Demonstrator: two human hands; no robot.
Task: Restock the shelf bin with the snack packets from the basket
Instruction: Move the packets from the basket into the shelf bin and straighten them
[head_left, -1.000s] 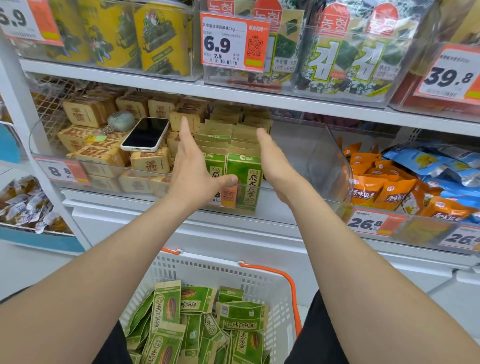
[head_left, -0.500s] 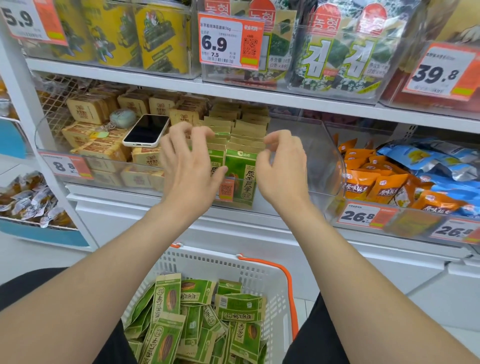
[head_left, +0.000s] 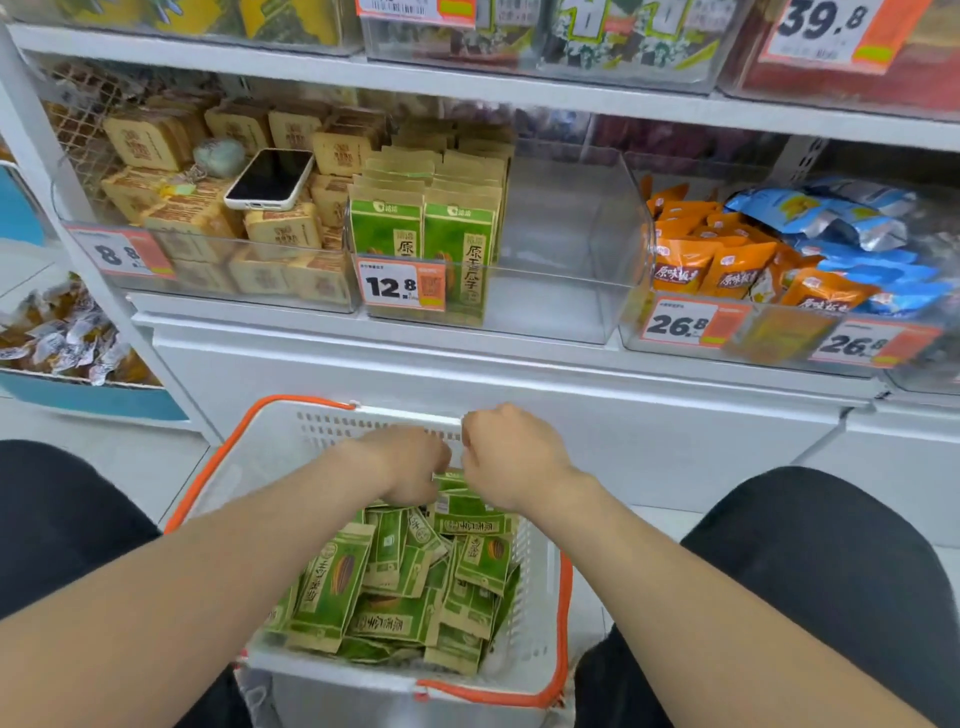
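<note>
A white basket (head_left: 332, 670) with orange handles stands low between my knees, holding several green snack packets (head_left: 332, 582). My left hand (head_left: 410, 462) and my right hand (head_left: 511, 457) are side by side at the basket's far end. Their fingers curl down onto the upright green packets (head_left: 470, 512) there, and a packet's top edge shows between them. Above, the clear shelf bin (head_left: 561, 249) holds two rows of the same green packets (head_left: 421, 228) on its left side. The right half of the bin is bare.
A phone (head_left: 270, 179) lies on tan packets (head_left: 171, 140) in the bin to the left. Orange packets (head_left: 727, 265) and blue packets (head_left: 841, 218) fill the bin to the right. A 12.8 price tag (head_left: 402, 285) hangs on the bin's front.
Both hands have left the packet rows in the shelf bin and dropped to the far end of the basket. The view has tilted downward.
</note>
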